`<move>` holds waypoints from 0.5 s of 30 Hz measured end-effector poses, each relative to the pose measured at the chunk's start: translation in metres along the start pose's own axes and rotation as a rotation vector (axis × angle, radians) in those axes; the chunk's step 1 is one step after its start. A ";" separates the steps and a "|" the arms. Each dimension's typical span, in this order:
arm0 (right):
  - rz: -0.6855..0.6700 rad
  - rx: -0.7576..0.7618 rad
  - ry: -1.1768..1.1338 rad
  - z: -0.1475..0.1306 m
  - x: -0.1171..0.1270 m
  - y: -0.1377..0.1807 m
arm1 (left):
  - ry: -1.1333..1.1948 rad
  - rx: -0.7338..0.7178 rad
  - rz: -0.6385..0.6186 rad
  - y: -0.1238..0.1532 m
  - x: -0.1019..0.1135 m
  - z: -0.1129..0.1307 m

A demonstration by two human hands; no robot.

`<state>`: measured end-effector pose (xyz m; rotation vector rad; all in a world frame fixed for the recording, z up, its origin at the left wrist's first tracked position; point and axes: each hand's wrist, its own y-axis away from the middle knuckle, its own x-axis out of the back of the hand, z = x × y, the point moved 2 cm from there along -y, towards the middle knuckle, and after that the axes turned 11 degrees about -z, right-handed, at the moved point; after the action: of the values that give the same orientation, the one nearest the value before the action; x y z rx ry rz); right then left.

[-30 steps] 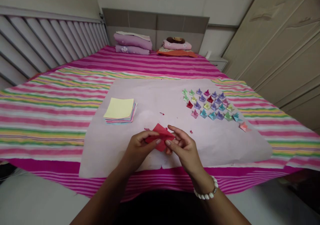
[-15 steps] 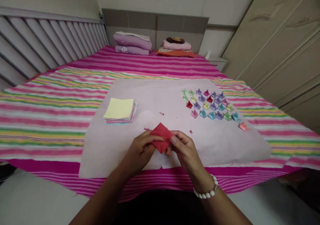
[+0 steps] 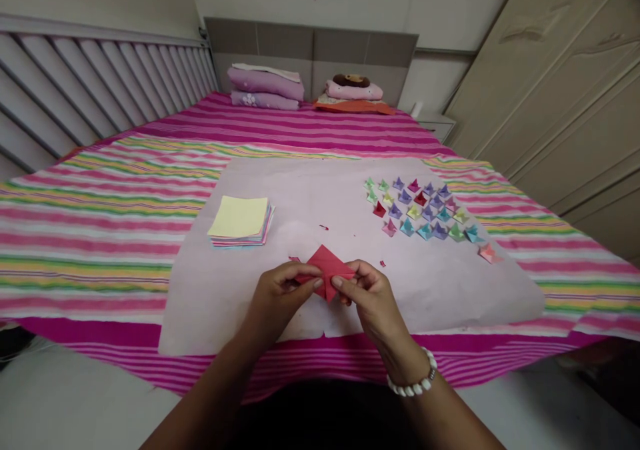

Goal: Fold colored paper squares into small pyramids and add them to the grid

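Note:
A red sheet of folding paper, folded into a diamond, is held between both hands above the large pale paper sheet. My left hand pinches its left side, thumb on top near the middle. My right hand grips the right side, with the thumb pressed on the front close to the centre crease. Some fingertips are hidden behind the red paper. Small red paper scraps lie around it: one scrap beyond it, another scrap to the right.
A stack of coloured square paper, yellow on top, sits at the left. Several small folded paper pieces stand in rows at the right. Striped cloth covers the bed, with folded bedding at the far end.
My left thumb has moved up toward the paper's middle, and my right thumb has shifted left and inward. The red paper now looks wider across its lower part.

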<state>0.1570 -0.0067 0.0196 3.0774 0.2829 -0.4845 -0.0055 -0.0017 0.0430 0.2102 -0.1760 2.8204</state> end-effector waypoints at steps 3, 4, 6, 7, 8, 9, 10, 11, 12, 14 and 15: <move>0.028 0.027 -0.030 -0.001 0.000 0.000 | -0.046 0.007 0.009 0.000 -0.001 0.001; 0.033 0.044 -0.030 -0.001 -0.001 0.000 | -0.056 0.014 0.010 0.000 -0.001 0.001; 0.033 0.084 -0.008 -0.003 -0.001 0.000 | -0.070 0.032 0.014 0.001 -0.001 0.001; 0.029 0.102 0.010 -0.004 -0.002 0.001 | -0.077 0.040 0.016 0.001 -0.001 0.001; 0.025 0.118 0.028 -0.005 -0.002 0.001 | -0.088 0.044 0.020 0.001 -0.001 0.001; 0.020 0.131 0.045 -0.005 -0.002 0.002 | -0.103 0.043 0.024 0.001 -0.001 0.002; 0.014 0.140 0.061 -0.006 -0.003 0.002 | -0.123 0.035 0.026 0.002 -0.001 0.002; 0.007 0.146 0.079 -0.007 -0.003 0.003 | -0.144 0.018 0.024 0.001 0.000 0.003; 0.000 0.147 0.104 -0.007 -0.002 0.004 | -0.163 -0.004 0.018 0.001 -0.001 0.003; -0.015 0.139 0.165 -0.007 -0.002 0.005 | -0.197 -0.043 0.005 0.000 -0.001 0.003; -0.023 0.132 0.198 -0.007 -0.001 0.005 | -0.211 -0.059 0.001 0.000 -0.001 0.002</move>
<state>0.1591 -0.0118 0.0266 3.2593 0.3009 -0.2059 -0.0044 -0.0022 0.0453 0.4940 -0.3048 2.7859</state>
